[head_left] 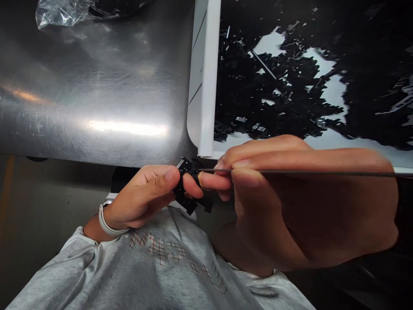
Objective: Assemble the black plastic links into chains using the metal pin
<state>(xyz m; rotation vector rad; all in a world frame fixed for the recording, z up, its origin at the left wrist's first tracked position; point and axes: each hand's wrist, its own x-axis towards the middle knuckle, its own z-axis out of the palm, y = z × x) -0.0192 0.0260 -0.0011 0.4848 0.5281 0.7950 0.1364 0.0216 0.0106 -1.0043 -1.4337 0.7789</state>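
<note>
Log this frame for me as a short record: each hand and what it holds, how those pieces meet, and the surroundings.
Left hand: grips a black part
Right hand: pinches a thin rod between thumb and fingers
Rod direction: roughly level across the picture, one end at the black part
Contact: whether the rod is inserted cannot be told
Upper right: white tray with many loose black pieces
Upper left: metal table, clear plastic bag at its far side
Left wrist: pale band

Clear plastic bag [61, 13] on scratched steel tabletop [97, 94], upper left; yellow stripe [7, 189] on floor [41, 206].
</note>
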